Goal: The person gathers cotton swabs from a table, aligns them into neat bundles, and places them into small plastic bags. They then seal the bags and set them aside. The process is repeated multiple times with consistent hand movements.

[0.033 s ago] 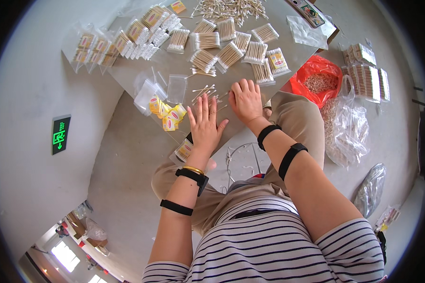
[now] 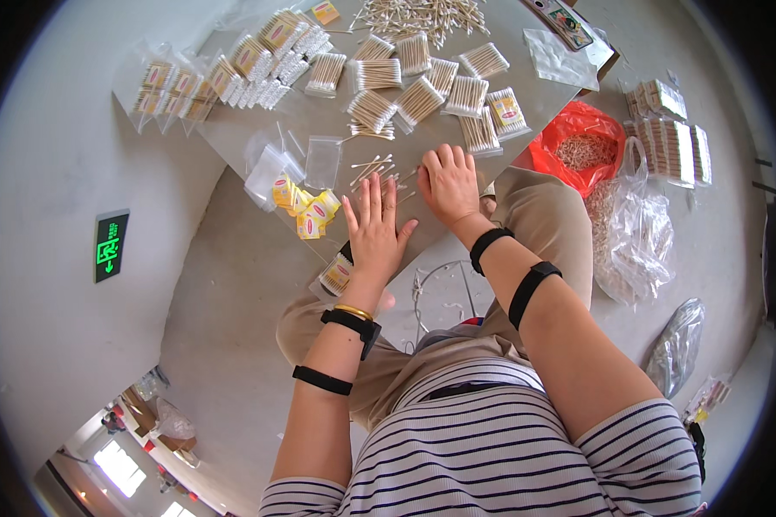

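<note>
My left hand (image 2: 375, 228) lies palm down with its fingers stretched and spread at the table's near edge. Its fingertips reach a few loose cotton swabs (image 2: 371, 165). Beside it, my right hand (image 2: 450, 185) rests knuckles up, fingers curled under; what they hold, if anything, is hidden. Left of my left hand are yellow printed cards (image 2: 310, 220), clear empty bags (image 2: 322, 162) and a filled swab packet (image 2: 334, 276) low by my wrist. Beyond both hands lie several clear packets of cotton swabs (image 2: 419, 101), one showing a yellow card (image 2: 508, 112).
A heap of loose swabs (image 2: 422, 17) covers the table's far side. Stacked carded packets (image 2: 254, 60) stand far left. On the right are a red bag of swabs (image 2: 582, 151), a clear sack (image 2: 629, 237) and packet bundles (image 2: 668, 142). A phone (image 2: 565, 24) lies at the far right corner.
</note>
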A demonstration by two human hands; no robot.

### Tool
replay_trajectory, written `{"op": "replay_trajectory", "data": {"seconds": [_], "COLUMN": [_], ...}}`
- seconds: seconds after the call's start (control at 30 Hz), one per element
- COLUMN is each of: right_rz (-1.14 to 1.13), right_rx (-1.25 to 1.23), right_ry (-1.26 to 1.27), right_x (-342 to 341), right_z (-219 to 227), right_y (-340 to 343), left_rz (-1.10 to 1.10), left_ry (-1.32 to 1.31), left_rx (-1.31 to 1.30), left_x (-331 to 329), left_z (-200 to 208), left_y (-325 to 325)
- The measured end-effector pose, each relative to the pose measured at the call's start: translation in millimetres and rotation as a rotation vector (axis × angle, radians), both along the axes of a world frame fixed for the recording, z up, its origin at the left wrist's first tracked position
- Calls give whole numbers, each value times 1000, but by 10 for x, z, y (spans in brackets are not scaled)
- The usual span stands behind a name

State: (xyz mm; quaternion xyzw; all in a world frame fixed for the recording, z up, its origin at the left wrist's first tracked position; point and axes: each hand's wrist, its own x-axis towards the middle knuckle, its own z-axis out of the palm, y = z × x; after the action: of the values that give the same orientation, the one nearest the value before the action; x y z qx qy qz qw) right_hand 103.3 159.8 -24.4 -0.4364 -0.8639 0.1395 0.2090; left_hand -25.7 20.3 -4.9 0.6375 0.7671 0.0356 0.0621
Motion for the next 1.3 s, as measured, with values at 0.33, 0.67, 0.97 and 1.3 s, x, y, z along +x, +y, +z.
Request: {"op": "replay_trajectory", "data": {"seconds": [0.33,0.67,0.97,1.3], "right_rz": [0,1,1,-2], "right_rx": [-5,-9,4,11], "right_ry": [-9,-1,38,42], "right_x": [-1,-1,-8,-11], "right_z": [5,20,19,-9], "right_y": [-5,-1,-4,3], "left_rz": [22,184,228,108], "left_ry": [-47,-149,-128,-108], "left_rx": [74,278,336,376], "left_x": [43,-101,-137,-128], "left_z": [-7,161,53,120], "left_y": [-43,113,121,153]}}
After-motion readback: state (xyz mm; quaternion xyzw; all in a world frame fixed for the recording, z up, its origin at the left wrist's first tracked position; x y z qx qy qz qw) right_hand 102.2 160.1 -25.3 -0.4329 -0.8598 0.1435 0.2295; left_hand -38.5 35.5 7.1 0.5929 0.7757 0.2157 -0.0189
